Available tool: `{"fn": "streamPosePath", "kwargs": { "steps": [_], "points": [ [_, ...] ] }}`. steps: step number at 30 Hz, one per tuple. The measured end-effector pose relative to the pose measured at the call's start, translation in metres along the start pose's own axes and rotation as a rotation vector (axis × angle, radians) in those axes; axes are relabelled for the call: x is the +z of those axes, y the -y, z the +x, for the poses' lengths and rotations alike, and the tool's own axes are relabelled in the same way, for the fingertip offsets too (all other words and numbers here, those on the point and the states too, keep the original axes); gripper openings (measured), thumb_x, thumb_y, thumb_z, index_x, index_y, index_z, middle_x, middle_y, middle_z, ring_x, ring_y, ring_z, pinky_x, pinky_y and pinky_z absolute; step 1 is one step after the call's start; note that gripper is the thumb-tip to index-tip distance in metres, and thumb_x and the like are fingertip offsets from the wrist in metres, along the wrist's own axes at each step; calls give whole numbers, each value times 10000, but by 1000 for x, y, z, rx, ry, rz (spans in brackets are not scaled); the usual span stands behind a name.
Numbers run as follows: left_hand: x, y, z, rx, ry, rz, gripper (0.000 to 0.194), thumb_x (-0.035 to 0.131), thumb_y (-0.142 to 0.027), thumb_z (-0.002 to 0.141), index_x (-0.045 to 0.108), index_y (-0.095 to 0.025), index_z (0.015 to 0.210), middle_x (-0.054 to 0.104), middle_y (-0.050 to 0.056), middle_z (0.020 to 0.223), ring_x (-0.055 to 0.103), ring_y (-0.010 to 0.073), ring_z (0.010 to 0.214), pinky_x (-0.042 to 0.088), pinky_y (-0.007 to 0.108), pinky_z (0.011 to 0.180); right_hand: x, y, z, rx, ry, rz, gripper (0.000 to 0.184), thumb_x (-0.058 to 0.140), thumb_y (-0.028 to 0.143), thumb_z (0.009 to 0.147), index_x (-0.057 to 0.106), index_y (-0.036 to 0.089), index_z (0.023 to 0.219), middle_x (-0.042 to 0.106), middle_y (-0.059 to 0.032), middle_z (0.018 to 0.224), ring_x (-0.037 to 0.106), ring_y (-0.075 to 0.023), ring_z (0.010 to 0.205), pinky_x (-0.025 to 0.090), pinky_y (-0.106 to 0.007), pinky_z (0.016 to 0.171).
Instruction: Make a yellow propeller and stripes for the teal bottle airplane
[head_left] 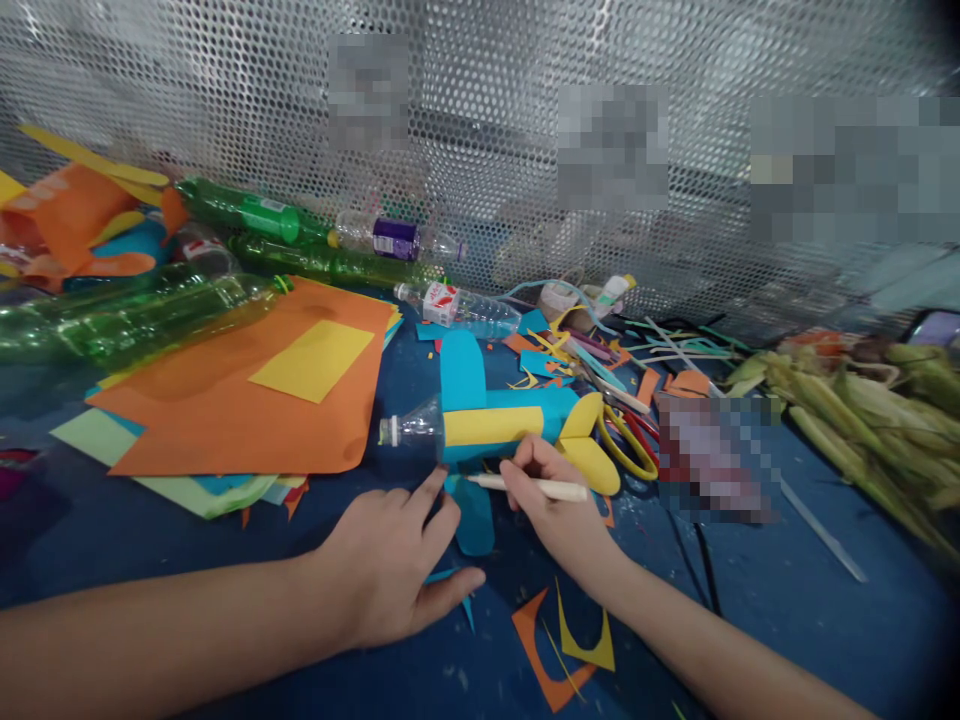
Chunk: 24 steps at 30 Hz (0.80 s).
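A clear plastic bottle (418, 428) lies on its side in the middle, cap to the left, dressed as a toy plane. Blue paper wraps its body, with a yellow strip (491, 427) along it. One blue wing (463, 370) points away from me, the other blue wing (475, 520) towards me; yellow tail pieces (589, 460) sit at the right end. My right hand (559, 495) grips a white marker pen (551, 489), its tip over the base of the near wing. My left hand (390, 560) has its fingers apart, fingertips at the bottle's near edge.
Orange paper sheets (247, 430) are stacked at left, beside green bottles (150, 315). A labelled clear bottle (480, 312) lies behind the plane. Yellow-handled scissors (628, 445) and paper scraps (544, 650) lie about. Corn husks (862, 420) are at right; a perforated metal panel (480, 120) stands behind.
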<state>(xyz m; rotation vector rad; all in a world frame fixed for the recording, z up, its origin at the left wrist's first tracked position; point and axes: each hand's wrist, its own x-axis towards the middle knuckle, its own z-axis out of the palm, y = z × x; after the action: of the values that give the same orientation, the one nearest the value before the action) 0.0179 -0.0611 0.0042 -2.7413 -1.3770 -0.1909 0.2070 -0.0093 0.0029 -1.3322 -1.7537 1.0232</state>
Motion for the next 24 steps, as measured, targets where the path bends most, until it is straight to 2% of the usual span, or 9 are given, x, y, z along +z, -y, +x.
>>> {"fn": "streamPosePath", "kwargs": {
  "steps": [16, 24],
  "points": [
    [0, 0, 0, 10, -23, 9, 548, 266, -517, 873, 552, -116, 1113, 526, 222, 1220, 634, 271, 686, 501, 404, 524, 3, -1, 1, 26, 5, -50, 225, 474, 284, 822, 358, 218, 640, 419, 63, 511, 390, -99, 472, 305, -218, 452],
    [-1, 0, -1, 5, 15, 15, 546, 267, -513, 875, 554, -118, 1120, 518, 220, 1231, 633, 280, 691, 502, 414, 523, 3, -2, 0, 31, 13, -38, 226, 472, 289, 825, 361, 217, 642, 422, 64, 503, 387, -97, 465, 301, -218, 450]
  ]
}}
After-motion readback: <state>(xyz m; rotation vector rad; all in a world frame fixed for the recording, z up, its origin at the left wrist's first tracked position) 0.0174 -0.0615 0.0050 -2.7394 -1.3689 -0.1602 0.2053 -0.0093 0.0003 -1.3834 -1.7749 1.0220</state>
